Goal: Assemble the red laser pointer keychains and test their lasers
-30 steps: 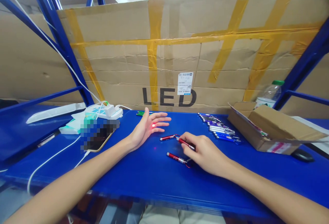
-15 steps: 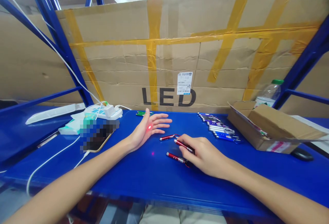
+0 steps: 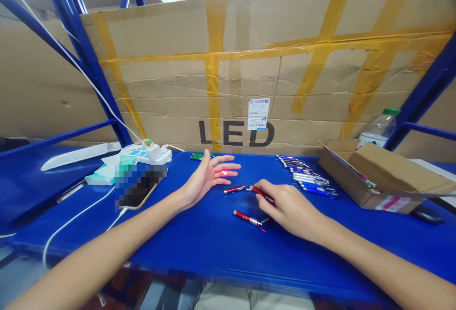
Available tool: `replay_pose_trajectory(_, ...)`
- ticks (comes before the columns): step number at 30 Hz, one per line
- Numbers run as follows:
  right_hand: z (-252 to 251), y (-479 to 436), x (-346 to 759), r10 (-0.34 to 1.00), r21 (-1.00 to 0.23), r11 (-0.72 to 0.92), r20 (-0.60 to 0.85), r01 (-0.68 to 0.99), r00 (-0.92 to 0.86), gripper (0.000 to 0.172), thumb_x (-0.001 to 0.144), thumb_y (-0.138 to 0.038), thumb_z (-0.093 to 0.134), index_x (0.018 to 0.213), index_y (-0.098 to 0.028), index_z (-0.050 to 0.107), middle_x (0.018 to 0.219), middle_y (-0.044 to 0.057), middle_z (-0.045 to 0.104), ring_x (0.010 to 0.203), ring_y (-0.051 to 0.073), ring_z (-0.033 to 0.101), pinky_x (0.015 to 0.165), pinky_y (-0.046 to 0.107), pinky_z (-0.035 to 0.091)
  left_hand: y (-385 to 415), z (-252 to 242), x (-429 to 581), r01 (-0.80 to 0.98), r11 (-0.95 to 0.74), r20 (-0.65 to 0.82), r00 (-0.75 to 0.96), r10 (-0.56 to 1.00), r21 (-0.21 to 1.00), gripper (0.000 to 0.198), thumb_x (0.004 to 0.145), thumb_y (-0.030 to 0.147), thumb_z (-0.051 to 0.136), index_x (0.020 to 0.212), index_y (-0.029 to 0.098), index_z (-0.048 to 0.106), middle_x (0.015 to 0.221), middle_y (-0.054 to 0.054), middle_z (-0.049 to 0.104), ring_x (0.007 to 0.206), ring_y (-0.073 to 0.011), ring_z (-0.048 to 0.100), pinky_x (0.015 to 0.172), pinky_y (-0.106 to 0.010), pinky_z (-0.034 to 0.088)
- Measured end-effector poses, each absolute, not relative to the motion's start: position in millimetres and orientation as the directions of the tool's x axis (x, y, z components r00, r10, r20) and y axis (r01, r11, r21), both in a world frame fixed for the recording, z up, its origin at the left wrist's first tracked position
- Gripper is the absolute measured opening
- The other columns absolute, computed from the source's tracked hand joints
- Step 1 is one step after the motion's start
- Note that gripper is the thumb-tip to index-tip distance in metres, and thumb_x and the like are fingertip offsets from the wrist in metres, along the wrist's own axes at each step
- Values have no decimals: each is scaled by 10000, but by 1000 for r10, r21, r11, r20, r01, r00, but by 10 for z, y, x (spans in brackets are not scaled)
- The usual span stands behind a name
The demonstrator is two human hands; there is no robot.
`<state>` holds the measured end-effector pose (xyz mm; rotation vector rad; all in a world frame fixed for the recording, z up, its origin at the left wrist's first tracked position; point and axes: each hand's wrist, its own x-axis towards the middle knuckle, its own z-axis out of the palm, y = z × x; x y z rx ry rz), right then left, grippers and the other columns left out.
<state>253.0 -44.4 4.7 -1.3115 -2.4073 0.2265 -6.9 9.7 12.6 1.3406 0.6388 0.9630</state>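
Note:
Between the thumb and fingers of my right hand [image 3: 285, 205] is a red laser pointer [image 3: 262, 195], its silver tip aimed to the left. My left hand [image 3: 210, 177] is held up with palm and fingers spread, and a red light spot glows on its fingers. A second red laser pointer [image 3: 234, 190] lies on the blue tabletop [image 3: 199, 243] between my hands. Closer to me rests a third red pointer [image 3: 246, 218] with a small strap at its end. Just behind my left hand, green pointers [image 3: 198, 156] are partly hidden.
Silver, blue and dark pointers [image 3: 309, 177] lie in a row at right, beside an open cardboard box [image 3: 356, 186]. A bottle [image 3: 379, 127] and a black mouse [image 3: 426, 214] are near it. At left are a phone [image 3: 142, 191], a tissue pack [image 3: 103, 172] and a power strip [image 3: 162, 156].
My right hand has shifted slightly up and right with the red laser pointer. The red spot has moved from my left palm to its fingers, and the spot on the tabletop is gone.

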Motion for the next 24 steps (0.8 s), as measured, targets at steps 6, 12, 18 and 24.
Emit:
replay_pose_trajectory(6, 56, -447, 2538, 826, -372, 561, 312, 740, -469, 212, 1093, -333, 410, 1108, -234, 597, 811, 26, 730, 675, 209, 664, 634, 302, 361, 90, 107, -53, -175, -37, 122, 501, 857, 984, 861, 1006, 859, 313, 1438, 186, 634, 1474, -197, 680, 1316, -360, 636, 1038, -459, 487)
replay_pose_trajectory(12, -4, -452, 2489, 824, -265, 566, 191, 781, -533, 199, 1090, -296, 421, 1001, -226, 585, 818, 54, 739, 692, 224, 670, 630, 315, 334, 103, 96, -55, -195, -20, 116, 496, 860, 981, 870, 997, 868, 329, 1421, 174, 638, 1475, -205, 678, 1304, -359, 645, 1030, -454, 493)
replay_pose_trajectory(18, 45, -448, 2540, 812, -391, 580, 344, 715, -471, 216, 1120, -343, 392, 1140, -235, 578, 827, 26, 732, 657, 200, 649, 620, 299, 366, 104, 95, -61, -182, -29, 120, 508, 853, 983, 869, 1005, 865, 294, 1419, 189, 650, 1471, -192, 684, 1307, -357, 643, 1046, -463, 486)
replay_pose_trajectory(24, 48, -474, 2514, 794, -293, 607, 227, 738, -563, 171, 1095, -283, 427, 1049, -235, 585, 831, 40, 742, 704, 219, 683, 646, 305, 377, 108, 81, -57, -187, -21, 115, 508, 854, 982, 860, 999, 864, 332, 1418, 185, 653, 1465, -202, 683, 1297, -359, 644, 1030, -459, 494)
